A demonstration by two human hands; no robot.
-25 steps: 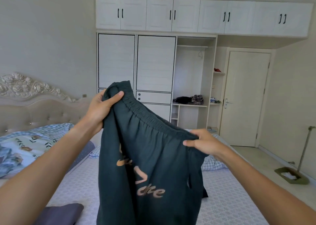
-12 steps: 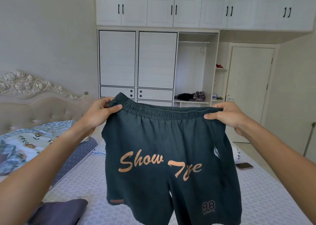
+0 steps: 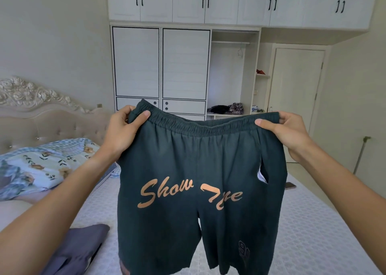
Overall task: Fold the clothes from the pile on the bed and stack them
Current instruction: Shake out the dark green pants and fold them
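Shorts spread wide above the bed before folding

Left hand (image 3: pixel 120 131) and right hand (image 3: pixel 287 131) each pinch a waistband corner, holding the dark green shorts (image 3: pixel 200 182) flat and hanging over the bed (image 3: pixel 313 222), seemingly to straighten them.

Shorts (image 3: pixel 200 180): dark green, elastic waistband, orange script "Show Type" across the front, white pocket lining showing at right. Held up spread flat by the waistband corners, legs hanging, centre of frame. Purple garment (image 3: pixel 77 251): crumpled, lower left, on the bed (image 3: pixel 313 233).
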